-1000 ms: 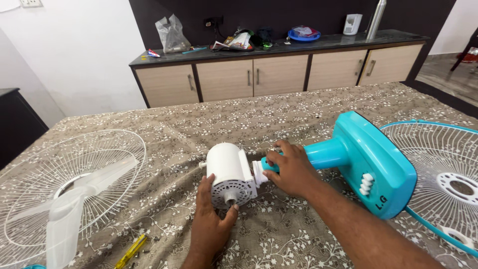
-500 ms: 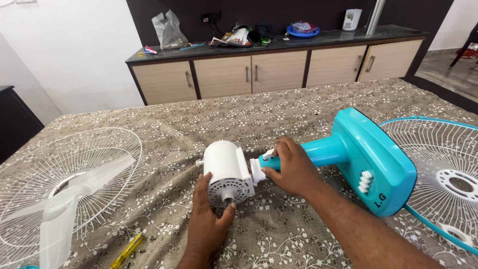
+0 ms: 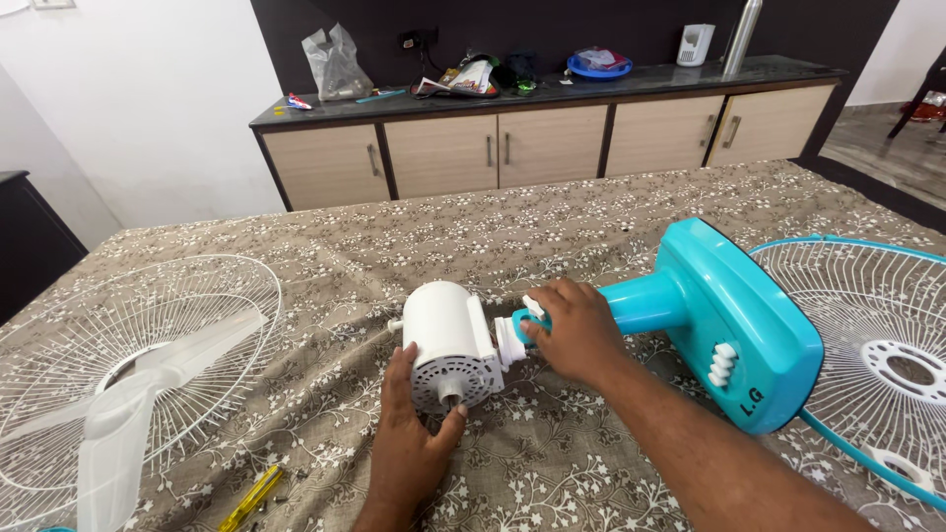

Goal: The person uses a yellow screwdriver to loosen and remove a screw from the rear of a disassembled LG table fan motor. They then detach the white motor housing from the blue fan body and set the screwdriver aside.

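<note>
White plastic fan motor housing (image 3: 448,343) lies on the cloth-covered bench (image 3: 325,246), barely shifted from a moment ago, the left hand (image 3: 414,433) cupping its grilled end, the right hand (image 3: 576,330) closed around the turquoise stand neck (image 3: 645,299).

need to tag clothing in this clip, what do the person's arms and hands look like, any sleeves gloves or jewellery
Both forearms are bare as far as the frame shows, with no sleeve in view. The left hand and right hand wear no gloves, and no ring, watch or bracelet shows.
</note>
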